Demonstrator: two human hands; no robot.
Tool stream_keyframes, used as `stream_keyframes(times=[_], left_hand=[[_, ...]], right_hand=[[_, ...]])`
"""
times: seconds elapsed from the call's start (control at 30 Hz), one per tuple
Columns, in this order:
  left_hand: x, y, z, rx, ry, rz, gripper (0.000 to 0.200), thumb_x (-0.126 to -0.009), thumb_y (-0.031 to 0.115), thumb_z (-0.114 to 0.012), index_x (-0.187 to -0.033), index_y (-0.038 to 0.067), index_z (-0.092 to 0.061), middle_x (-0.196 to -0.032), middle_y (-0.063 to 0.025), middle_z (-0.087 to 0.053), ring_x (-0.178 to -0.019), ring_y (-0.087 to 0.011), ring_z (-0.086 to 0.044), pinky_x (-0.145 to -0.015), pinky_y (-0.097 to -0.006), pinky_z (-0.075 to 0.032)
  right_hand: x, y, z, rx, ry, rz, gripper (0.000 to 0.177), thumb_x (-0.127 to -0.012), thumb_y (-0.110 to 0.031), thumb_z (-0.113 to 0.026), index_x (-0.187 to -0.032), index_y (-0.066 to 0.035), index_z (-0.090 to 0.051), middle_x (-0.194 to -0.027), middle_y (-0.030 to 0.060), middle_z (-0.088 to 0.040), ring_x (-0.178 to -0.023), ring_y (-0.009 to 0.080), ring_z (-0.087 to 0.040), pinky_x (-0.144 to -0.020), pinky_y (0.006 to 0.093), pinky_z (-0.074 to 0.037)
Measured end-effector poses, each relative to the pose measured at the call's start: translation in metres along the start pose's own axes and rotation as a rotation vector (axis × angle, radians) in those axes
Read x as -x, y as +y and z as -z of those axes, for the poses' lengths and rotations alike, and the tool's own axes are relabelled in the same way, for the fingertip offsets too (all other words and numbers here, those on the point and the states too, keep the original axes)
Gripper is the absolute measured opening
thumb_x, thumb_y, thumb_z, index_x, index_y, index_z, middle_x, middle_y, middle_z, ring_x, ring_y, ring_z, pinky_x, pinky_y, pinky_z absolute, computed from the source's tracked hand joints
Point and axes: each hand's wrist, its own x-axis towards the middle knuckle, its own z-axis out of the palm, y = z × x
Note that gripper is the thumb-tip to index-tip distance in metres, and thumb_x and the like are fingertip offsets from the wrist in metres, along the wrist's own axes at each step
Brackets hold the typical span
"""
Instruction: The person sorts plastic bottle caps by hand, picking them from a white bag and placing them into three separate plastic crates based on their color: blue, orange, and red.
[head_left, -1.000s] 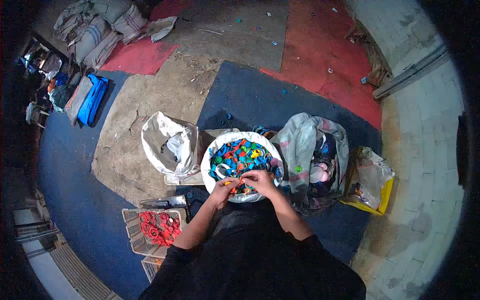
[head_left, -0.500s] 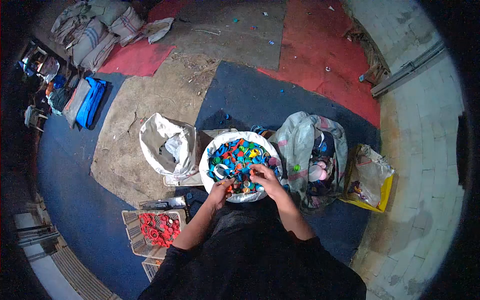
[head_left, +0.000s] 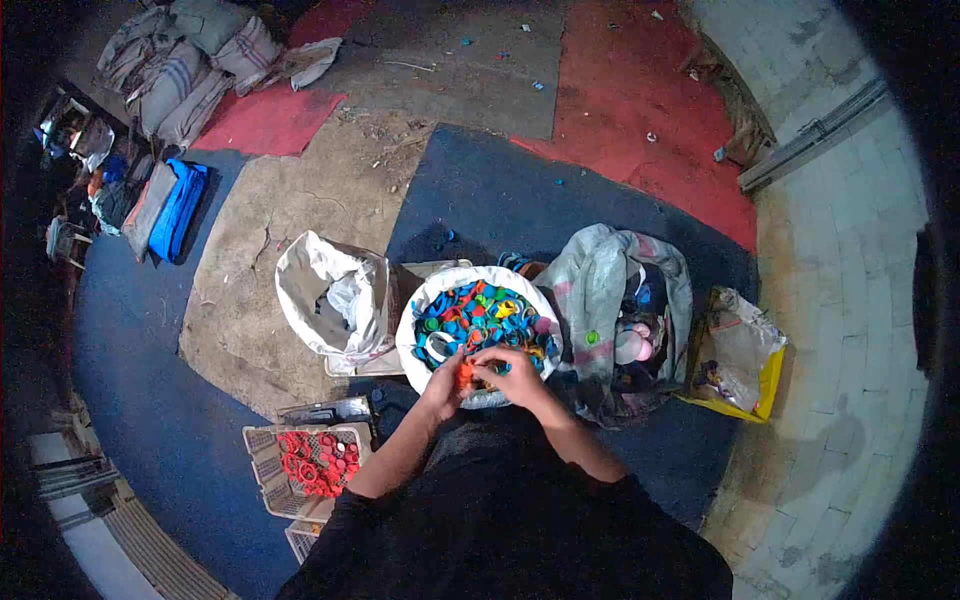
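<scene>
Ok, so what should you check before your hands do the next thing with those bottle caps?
1. Left hand and right hand both in view, together over the near rim of the white sack: ok.
2. Orange-red piece held at the left hand's fingertips: ok.
3. Right hand's grip on that piece: cannot tell.
4. White sack standing open, mixed caps showing: ok.
5. Crate of red caps uncovered beside the left arm: ok.

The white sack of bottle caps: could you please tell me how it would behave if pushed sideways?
The white sack looks soft-walled, so it would probably dent rather than slide. The heaped loose caps might spill over its rolled rim.
</scene>
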Motion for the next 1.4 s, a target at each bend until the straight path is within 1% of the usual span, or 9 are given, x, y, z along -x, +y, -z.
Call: stream_keyframes(times=[0.1, 0.2, 0.4, 0.6, 0.77, 0.87, 0.9, 1.17, 1.4], left_hand=[[0.001, 0.001, -0.008, 0.049, 0.025, 0.022, 0.038, -0.103, 0.047, -0.047, -0.106, 0.013, -0.063, -0.083, 0.0022, -0.065, -0.063, -0.0082, -0.061, -0.051, -0.0202, -0.048], [0.002, 0.004, -0.001, 0.094, 0.019, -0.016, 0.033, -0.101, 0.044, -0.052, -0.099, 0.013, -0.063, -0.079, 0.0008, -0.065, -0.064, -0.0091, -0.061, -0.050, -0.0219, -0.046], [0.015, 0.019, 0.021, 0.166, 0.112, -0.104, 0.026, -0.099, 0.036, -0.060, -0.090, 0.012, -0.058, -0.079, -0.0018, -0.062, -0.061, -0.0084, -0.054, -0.044, -0.0199, -0.037], [0.017, 0.025, 0.050, 0.093, 0.170, -0.115, 0.027, -0.097, 0.038, -0.062, -0.096, 0.012, -0.060, -0.086, 0.0009, -0.064, -0.052, -0.0058, -0.046, -0.048, -0.0214, -0.038], [0.011, 0.026, 0.056, 0.071, 0.209, -0.126, 0.027, -0.098, 0.037, -0.061, -0.097, 0.011, -0.057, -0.080, 0.0017, -0.056, -0.049, -0.0059, -0.037, -0.047, -0.0224, -0.033], [0.008, 0.026, 0.056, 0.061, 0.203, -0.168, 0.027, -0.098, 0.038, -0.061, -0.097, 0.011, -0.057, -0.082, 0.0014, -0.057, -0.050, -0.0060, -0.037, -0.047, -0.0226, -0.032], [0.008, 0.026, 0.057, 0.066, 0.201, -0.164, 0.027, -0.098, 0.037, -0.061, -0.097, 0.011, -0.057, -0.082, 0.0014, -0.057, -0.050, -0.0060, -0.037, -0.047, -0.0227, -0.032], [0.028, 0.032, 0.046, 0.006, 0.196, -0.148, 0.022, -0.100, 0.033, -0.059, -0.096, 0.012, -0.056, -0.082, 0.0022, -0.056, -0.051, -0.0051, -0.036, -0.046, -0.0211, -0.029], [0.030, 0.024, 0.050, 0.033, 0.215, -0.176, 0.022, -0.100, 0.033, -0.058, -0.095, 0.012, -0.057, -0.080, 0.0031, -0.058, -0.052, -0.0050, -0.041, -0.047, -0.0204, -0.032]], right_hand=[[-0.006, -0.018, -0.007, 0.345, -0.157, 0.200, 0.014, -0.082, -0.014, -0.073, -0.092, -0.005, -0.073, -0.099, 0.0090, -0.071, -0.098, 0.0284, -0.064, -0.096, 0.0391, -0.043], [-0.016, -0.014, -0.009, 0.453, -0.214, 0.322, 0.013, -0.083, -0.015, -0.071, -0.091, -0.005, -0.073, -0.100, 0.0106, -0.069, -0.099, 0.0283, -0.063, -0.092, 0.0388, -0.045], [-0.073, 0.053, 0.024, 0.409, 0.204, -0.067, 0.033, -0.086, -0.021, -0.073, -0.113, -0.004, -0.068, -0.109, 0.0160, -0.065, -0.105, 0.0334, -0.062, -0.093, 0.0416, -0.048], [-0.109, 0.130, 0.004, 0.864, 0.150, -0.100, 0.061, -0.080, -0.039, -0.076, -0.131, -0.010, -0.060, -0.140, 0.0206, -0.046, -0.132, 0.0387, -0.041, -0.109, 0.0491, -0.036], [-0.100, 0.107, 0.009, 1.024, -0.135, -0.085, 0.049, -0.081, -0.052, -0.071, -0.111, -0.013, -0.070, -0.135, 0.0138, -0.053, -0.126, 0.0352, -0.048, -0.100, 0.0521, -0.042], [-0.108, 0.097, 0.029, 0.881, -0.347, -0.280, 0.045, -0.082, -0.055, -0.069, -0.099, -0.013, -0.072, -0.107, 0.0149, -0.068, -0.102, 0.0328, -0.064, -0.088, 0.0469, -0.050], [-0.117, 0.097, 0.034, 0.812, -0.323, -0.351, 0.045, -0.085, -0.055, -0.067, -0.094, -0.012, -0.073, -0.079, 0.0146, -0.069, -0.078, 0.0340, -0.068, -0.077, 0.0447, -0.054], [-0.160, 0.134, 0.007, 0.969, -0.149, -0.326, 0.054, -0.090, -0.034, -0.064, -0.131, -0.004, -0.048, -0.104, 0.0238, -0.068, -0.096, 0.0413, -0.067, -0.083, 0.0528, -0.053], [-0.120, 0.125, 0.010, 1.026, -0.064, -0.192, 0.042, -0.089, -0.040, -0.064, -0.113, -0.006, -0.065, -0.086, 0.0201, -0.069, -0.087, 0.0392, -0.067, -0.074, 0.0532, -0.052]])
